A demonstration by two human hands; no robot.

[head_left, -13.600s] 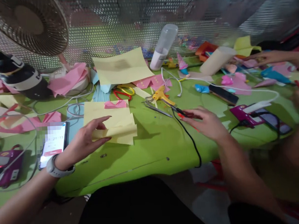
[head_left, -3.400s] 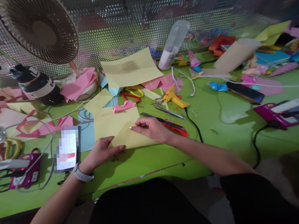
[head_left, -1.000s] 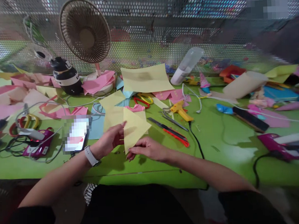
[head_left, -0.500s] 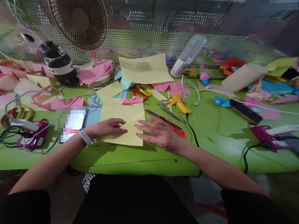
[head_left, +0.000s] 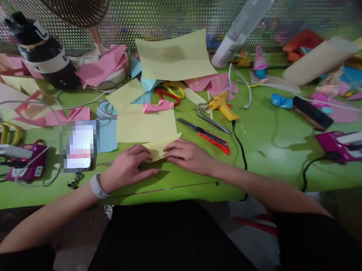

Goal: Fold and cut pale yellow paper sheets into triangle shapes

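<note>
A small folded piece of yellow paper lies on the green table between my hands. My left hand rests at its left side, fingertips on the paper and thumb stretched out below. At its right side, my right hand presses the paper with its fingers together. Just behind is a larger yellow sheet with a folded pink paper piece on it. A red utility knife lies to the right of that sheet, beside tweezers.
A yellow glue gun with a black cord lies right of the tweezers. A phone is on the left. Behind stand a black bottle, a fan and a curved yellow sheet. Power strips sit at both sides.
The small yellow paper has come nearer to me, off the larger sheet, and now shows folded. My right hand has lowered onto it and drawn its fingers together. The view has tilted down.
</note>
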